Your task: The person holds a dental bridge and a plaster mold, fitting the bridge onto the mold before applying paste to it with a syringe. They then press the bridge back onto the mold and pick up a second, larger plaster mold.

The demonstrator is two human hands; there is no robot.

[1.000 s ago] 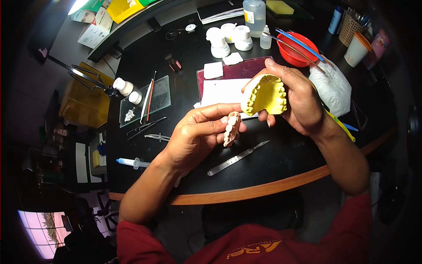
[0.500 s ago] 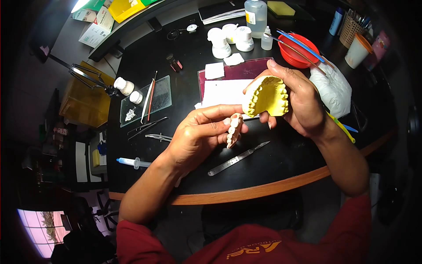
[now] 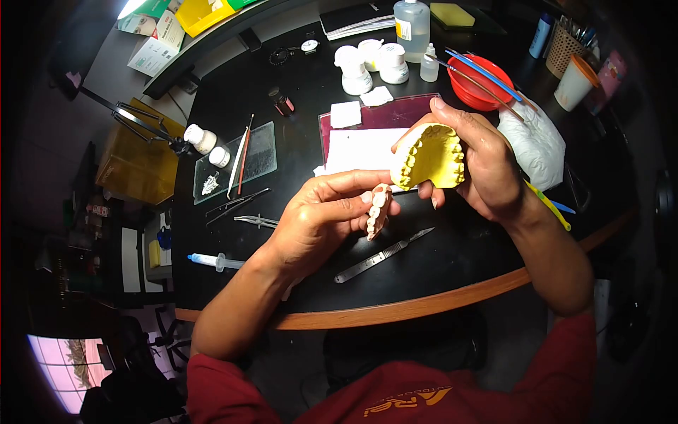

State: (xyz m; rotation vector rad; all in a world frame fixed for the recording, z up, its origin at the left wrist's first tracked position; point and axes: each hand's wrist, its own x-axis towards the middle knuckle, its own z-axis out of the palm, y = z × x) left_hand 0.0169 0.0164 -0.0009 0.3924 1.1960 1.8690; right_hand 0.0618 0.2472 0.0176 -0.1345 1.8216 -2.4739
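My right hand [image 3: 484, 155] is closed around a yellow plaster dental model [image 3: 432, 155], an arch of teeth turned toward me. Between the thumb and fingers of my left hand [image 3: 321, 212] is a smaller pinkish dental model piece [image 3: 378, 210] with a row of teeth. The two models are held close together, the small piece lower and to the left. Below them a metal scalpel [image 3: 381, 256] lies on the black table. Behind the hands is a white paper sheet [image 3: 357, 150] on a dark red tray [image 3: 406, 109].
A glass slab [image 3: 258, 155] at left bears thin tools and small jars. Tweezers [image 3: 256, 221] and a syringe [image 3: 212, 261] lie nearer. White jars [image 3: 357, 78], a clear bottle [image 3: 412, 32], a red bowl [image 3: 480, 85] with brushes across it and a white wrapped bundle [image 3: 537, 141] stand behind.
The small pinkish piece in my left hand has tilted slightly. The yellow model and my right hand have hardly moved.
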